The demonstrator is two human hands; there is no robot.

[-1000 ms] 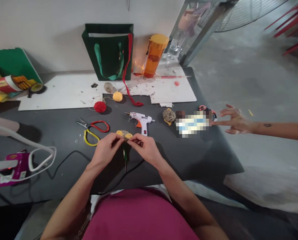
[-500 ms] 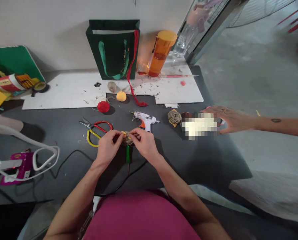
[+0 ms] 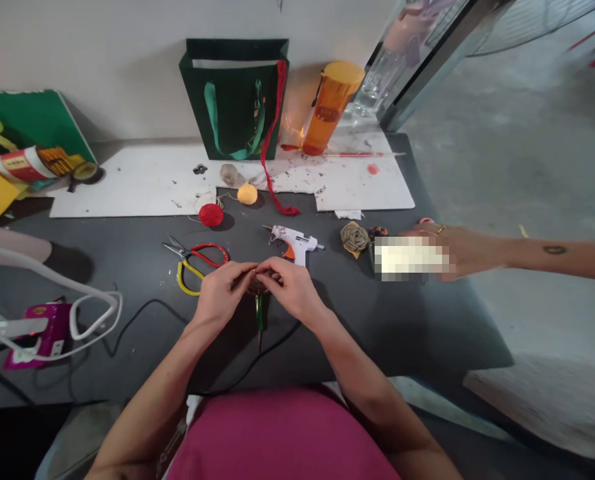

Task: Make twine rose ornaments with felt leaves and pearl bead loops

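My left hand [image 3: 223,291] and my right hand [image 3: 288,287] meet over the dark table, thumbs and fingers pinched close together. Between them is a small brown twine flower [image 3: 257,287], mostly covered by my fingers. Just below it, a green-handled tool [image 3: 260,312] with a thin metal shaft points toward me. To the left of my hands lie scissors [image 3: 197,260] with one red and one yellow handle loop. A white glue gun [image 3: 294,241] with an orange trigger rests just beyond my right hand.
Another person's hand [image 3: 457,250] touches a pixelated object [image 3: 410,259] at right, beside a finished-looking twine rose [image 3: 354,238]. Behind stand a green paper bag [image 3: 234,100] and an orange bottle [image 3: 324,110]. Red [image 3: 211,215] and yellow yarn balls [image 3: 247,194] lie ahead; cables cross the left.
My fingertips have drawn closer together over the twine flower, hiding its yellow part. The other person's hand has closed in over the pixelated object. The whole view has shifted slightly.
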